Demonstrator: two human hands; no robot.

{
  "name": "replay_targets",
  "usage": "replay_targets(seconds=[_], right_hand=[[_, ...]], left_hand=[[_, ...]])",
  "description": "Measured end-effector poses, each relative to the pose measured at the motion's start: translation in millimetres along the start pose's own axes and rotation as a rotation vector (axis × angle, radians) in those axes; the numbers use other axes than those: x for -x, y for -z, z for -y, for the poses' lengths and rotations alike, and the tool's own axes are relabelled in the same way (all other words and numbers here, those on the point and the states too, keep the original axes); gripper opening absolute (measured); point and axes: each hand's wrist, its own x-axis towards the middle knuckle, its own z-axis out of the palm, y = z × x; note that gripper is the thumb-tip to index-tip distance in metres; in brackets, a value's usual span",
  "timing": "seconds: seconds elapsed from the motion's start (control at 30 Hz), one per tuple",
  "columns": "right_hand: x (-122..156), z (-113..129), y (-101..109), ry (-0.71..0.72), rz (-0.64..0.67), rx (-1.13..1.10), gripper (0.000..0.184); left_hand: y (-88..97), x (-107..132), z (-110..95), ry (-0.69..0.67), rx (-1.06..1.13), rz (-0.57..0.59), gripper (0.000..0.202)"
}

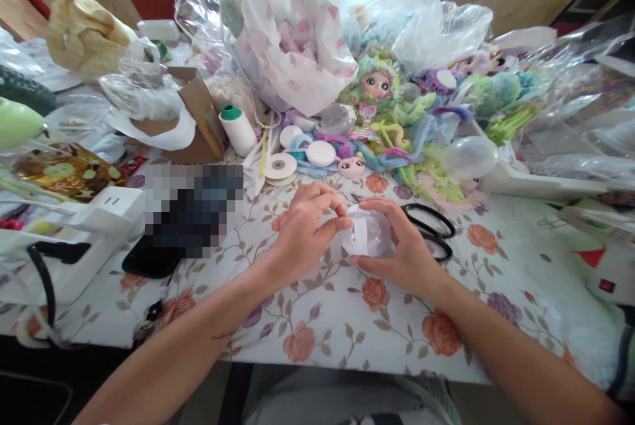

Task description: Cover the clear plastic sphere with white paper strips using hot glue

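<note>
My right hand (404, 243) is curled around a clear plastic ball (380, 240), thumb below and fingers above. A white strip (360, 234) with a small dark mark shows on or inside the ball; I cannot tell which. At the ball's left edge, my left hand (315, 220) has thumb and forefinger pinched together, close to the strip's corner. Whatever lies between those fingertips is too small to make out. Black-handled scissors (441, 230) lie just behind my right hand, their tip (356, 198) showing beyond the ball.
Dolls (378, 84), a doll face (350, 166), another clear ball (470, 157) and a ribbon spool (280, 167) crowd the back. A thread cone (238, 131) stands by a cardboard box (201, 114). Left are a phone (153, 253) and power strip (74, 260); right, a glue gun (600, 233).
</note>
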Motion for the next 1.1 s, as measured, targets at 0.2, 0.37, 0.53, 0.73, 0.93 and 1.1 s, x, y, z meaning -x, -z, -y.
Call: replay_targets(seconds=[0.2,0.37,0.53,0.73,0.93,1.1], right_hand=[[-0.5,-0.7,-0.1,0.018,-0.004,-0.007,0.065],[0.0,-2.7,-1.9,0.036,-0.023,-0.029,0.066],[0.7,-2.8,-2.9,0.036,-0.042,-0.052,0.065],[0.4,-1.5,-3.2,0.056,-0.045,-0.045,0.065],[2.1,-1.3,0.4,0.075,-0.012,-0.012,0.066],[1.5,-3.5,0.7,0.126,-0.020,-0.013,0.066]], left_hand=[[0.3,-0.6,1.5,0.020,-0.015,0.021,0.013],[-0.5,-0.3,2.6,0.010,0.042,0.029,0.013],[-4.7,2.0,1.7,0.042,0.099,0.015,0.012],[-2.1,0.7,2.6,0.117,0.138,0.084,0.016],[4.1,-2.1,3.2,0.110,0.132,0.112,0.014],[4.3,-3.0,3.6,0.121,0.148,0.141,0.015]])
